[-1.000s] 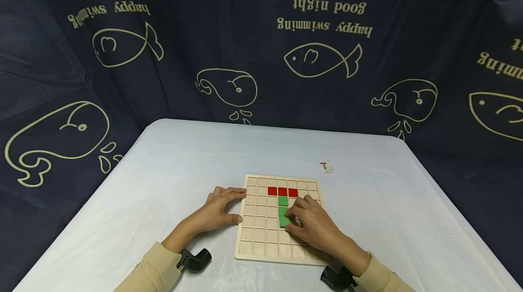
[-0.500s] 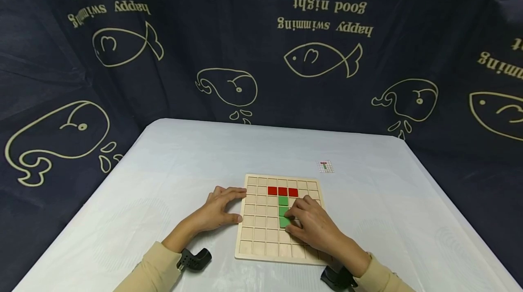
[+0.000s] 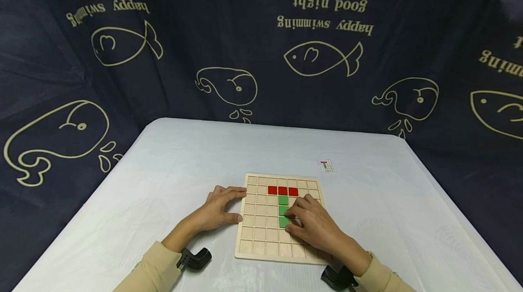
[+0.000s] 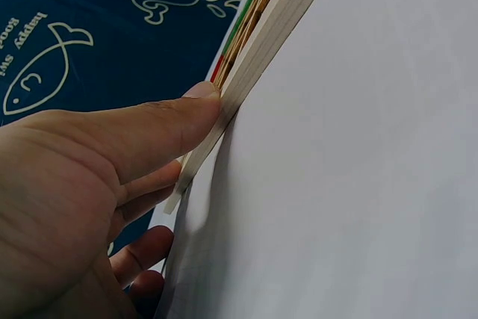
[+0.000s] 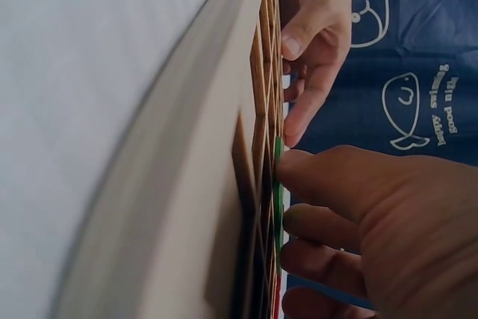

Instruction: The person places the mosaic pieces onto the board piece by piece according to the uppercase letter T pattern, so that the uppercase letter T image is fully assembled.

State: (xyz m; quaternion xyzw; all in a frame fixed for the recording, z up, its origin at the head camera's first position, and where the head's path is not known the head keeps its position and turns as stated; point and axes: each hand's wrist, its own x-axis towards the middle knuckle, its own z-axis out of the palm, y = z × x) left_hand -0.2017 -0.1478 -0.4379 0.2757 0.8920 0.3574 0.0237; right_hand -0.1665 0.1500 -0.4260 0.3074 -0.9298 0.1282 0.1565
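A square wooden grid board (image 3: 260, 234) lies on the table. Across its upper part runs a row of three red tiles (image 3: 283, 190); a column of green tiles (image 3: 283, 200) drops from the middle one. My left hand (image 3: 216, 210) rests against the board's left edge, thumb and fingers spread apart. Over the board's right half, my right hand (image 3: 314, 224) has its thumb and bent fingers at the lowest green tile (image 3: 283, 222), pinching it by its near and far sides. In the right wrist view, the thumb tip (image 5: 293, 166) sits right at the green surface.
A small pattern card (image 3: 325, 165) with a red and green T lies beyond the board's far right corner. The white table (image 3: 196, 155) reaches back to a dark blue curtain (image 3: 253, 19) with fish and whale drawings. Black wrist devices (image 3: 195, 260) sit on both wrists.
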